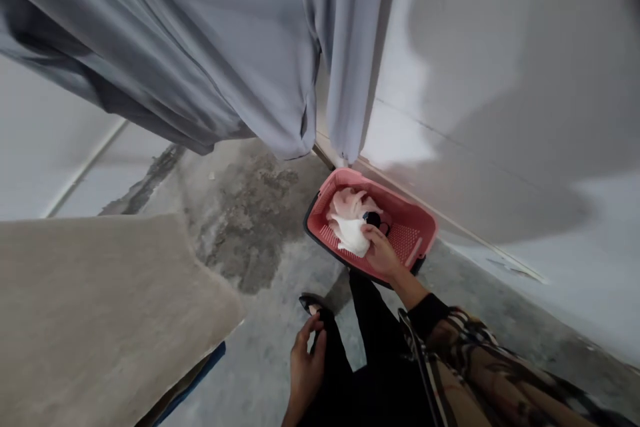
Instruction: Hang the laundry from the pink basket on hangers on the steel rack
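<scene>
A pink laundry basket (417,217) stands on the concrete floor against a white wall. Inside it lie a pale pink cloth (350,201), a white cloth (351,235) and a small dark item (373,218). My right hand (381,252) reaches down into the basket, its fingers closed on the white cloth. My left hand (306,363) hangs lower, beside my black trouser leg, with its fingers loosely curled and apart and nothing in them. My foot in a black sandal (314,305) shows just above that hand.
Grey fabric (200,47) hangs overhead, reaching down nearly to the basket. A beige cloth (100,313) hangs at the lower left. The floor (250,227) has dark wet patches. White walls close in on the right and left.
</scene>
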{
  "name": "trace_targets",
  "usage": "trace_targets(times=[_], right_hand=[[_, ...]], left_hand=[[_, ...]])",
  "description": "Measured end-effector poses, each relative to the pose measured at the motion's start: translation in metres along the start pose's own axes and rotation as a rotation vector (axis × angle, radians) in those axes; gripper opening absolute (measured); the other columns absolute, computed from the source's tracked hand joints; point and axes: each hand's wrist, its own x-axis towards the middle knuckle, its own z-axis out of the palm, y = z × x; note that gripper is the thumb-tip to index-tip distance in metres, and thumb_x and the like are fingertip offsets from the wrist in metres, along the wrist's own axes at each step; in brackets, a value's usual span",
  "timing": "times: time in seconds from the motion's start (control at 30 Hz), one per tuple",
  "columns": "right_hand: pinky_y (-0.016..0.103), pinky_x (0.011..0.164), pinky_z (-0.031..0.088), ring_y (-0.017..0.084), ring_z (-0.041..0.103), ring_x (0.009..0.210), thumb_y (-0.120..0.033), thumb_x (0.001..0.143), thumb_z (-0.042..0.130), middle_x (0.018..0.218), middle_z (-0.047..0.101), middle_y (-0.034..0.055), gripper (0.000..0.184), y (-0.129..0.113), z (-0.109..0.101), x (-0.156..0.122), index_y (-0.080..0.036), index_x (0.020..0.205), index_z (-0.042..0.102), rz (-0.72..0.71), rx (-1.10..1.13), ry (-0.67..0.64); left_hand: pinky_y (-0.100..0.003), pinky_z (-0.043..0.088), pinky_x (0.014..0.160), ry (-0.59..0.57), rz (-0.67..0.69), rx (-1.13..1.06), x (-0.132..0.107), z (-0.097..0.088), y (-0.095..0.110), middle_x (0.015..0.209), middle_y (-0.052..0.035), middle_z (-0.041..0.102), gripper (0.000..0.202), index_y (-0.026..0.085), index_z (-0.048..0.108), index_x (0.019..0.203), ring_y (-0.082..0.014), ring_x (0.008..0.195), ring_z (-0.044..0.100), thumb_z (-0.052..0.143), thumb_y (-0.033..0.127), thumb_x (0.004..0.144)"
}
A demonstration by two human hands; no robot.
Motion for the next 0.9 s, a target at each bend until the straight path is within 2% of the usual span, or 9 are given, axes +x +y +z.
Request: trace_targets(times=[0.13, 0.27, 0.37, 0.43, 0.53, 0.67, 0.73, 0.83, 0.9], right_hand=[[0.029, 0.060, 0.046, 0.016, 0.056, 0.064, -0.031, 0.063, 0.068, 0.074, 0.064, -0.0015, 0.020, -0.047, 0.011, -0.067, -0.024, 0.080, 0.059, 0.078, 0.317, -0.056], [0.026, 0.059, 0.046, 0.014, 0.057, 0.065, -0.029, 0.057, 0.075, 0.078, 0.067, -0.0019, 0.026, -0.072, 0.030, -0.117, -0.023, 0.078, 0.060, 0.049, 0.411, -0.077], [0.029, 0.066, 0.050, 0.016, 0.062, 0.073, -0.031, 0.059, 0.076, 0.085, 0.070, -0.0016, 0.028, -0.080, 0.036, -0.138, -0.025, 0.082, 0.061, -0.018, 0.421, -0.073], [0.031, 0.072, 0.051, 0.017, 0.063, 0.078, -0.033, 0.061, 0.076, 0.087, 0.070, -0.0019, 0.029, -0.085, 0.033, -0.144, -0.026, 0.085, 0.062, -0.091, 0.406, -0.044], [0.034, 0.082, 0.050, 0.018, 0.064, 0.088, -0.039, 0.065, 0.074, 0.096, 0.070, 0.0003, 0.029, -0.097, 0.021, -0.145, -0.025, 0.089, 0.063, -0.228, 0.321, 0.017], [0.038, 0.091, 0.048, 0.019, 0.062, 0.097, -0.043, 0.072, 0.070, 0.106, 0.069, 0.0056, 0.037, -0.110, -0.002, -0.135, -0.022, 0.102, 0.066, -0.383, 0.062, 0.057], [0.040, 0.094, 0.047, 0.020, 0.061, 0.100, -0.043, 0.076, 0.067, 0.110, 0.067, 0.0082, 0.039, -0.114, -0.013, -0.130, -0.020, 0.108, 0.065, -0.437, -0.160, 0.097], [0.046, 0.102, 0.042, 0.025, 0.057, 0.110, -0.042, 0.077, 0.066, 0.117, 0.063, 0.0127, 0.042, -0.117, -0.020, -0.127, -0.016, 0.110, 0.065, -0.484, -0.484, 0.162], [0.047, 0.104, 0.041, 0.027, 0.055, 0.116, -0.042, 0.077, 0.066, 0.122, 0.061, 0.0139, 0.044, -0.122, -0.016, -0.129, -0.016, 0.113, 0.064, -0.486, -0.566, 0.086]], left_hand=[[-0.040, 0.053, 0.089, -0.113, 0.139, 0.010, 0.019, 0.007, 0.026, 0.111, -0.0114, 0.070, 0.057, 0.019, 0.050, 0.134, -0.0222, 0.102, 0.067, 0.060, 0.036, 0.081], [-0.041, 0.054, 0.086, -0.195, 0.360, 0.066, 0.044, 0.021, 0.066, 0.134, -0.0165, 0.058, 0.079, 0.019, 0.036, 0.145, -0.0239, 0.102, 0.066, 0.069, 0.027, 0.074], [-0.040, 0.052, 0.089, -0.217, 0.528, 0.043, 0.056, 0.022, 0.097, 0.116, -0.0130, 0.069, 0.044, 0.016, 0.060, 0.123, -0.0230, 0.100, 0.066, 0.055, 0.016, 0.079], [-0.041, 0.051, 0.091, -0.195, 0.569, 0.031, 0.058, 0.014, 0.113, 0.107, -0.0112, 0.072, 0.032, 0.017, 0.066, 0.109, -0.0228, 0.098, 0.066, 0.048, 0.015, 0.082], [-0.040, 0.050, 0.092, -0.153, 0.614, 0.012, 0.053, -0.005, 0.133, 0.107, -0.0112, 0.071, 0.028, 0.016, 0.067, 0.106, -0.0230, 0.099, 0.065, 0.048, 0.021, 0.086], [-0.037, 0.047, 0.093, -0.003, 0.718, -0.095, 0.041, -0.031, 0.166, 0.100, -0.0092, 0.069, 0.026, 0.016, 0.066, 0.098, -0.0213, 0.098, 0.063, 0.049, 0.034, 0.089], [-0.033, 0.049, 0.089, 0.028, 0.686, -0.250, 0.034, -0.041, 0.185, 0.097, -0.0083, 0.069, 0.034, 0.015, 0.064, 0.098, -0.0194, 0.093, 0.063, 0.046, 0.043, 0.092], [-0.032, 0.051, 0.084, -0.028, 0.569, -0.590, 0.020, -0.055, 0.216, 0.099, -0.0091, 0.070, 0.046, 0.014, 0.062, 0.103, -0.0195, 0.091, 0.065, 0.047, 0.056, 0.090], [-0.033, 0.052, 0.084, -0.098, 0.462, -0.800, 0.010, -0.065, 0.234, 0.102, -0.0095, 0.070, 0.051, 0.015, 0.060, 0.110, -0.0212, 0.093, 0.066, 0.052, 0.060, 0.086]])
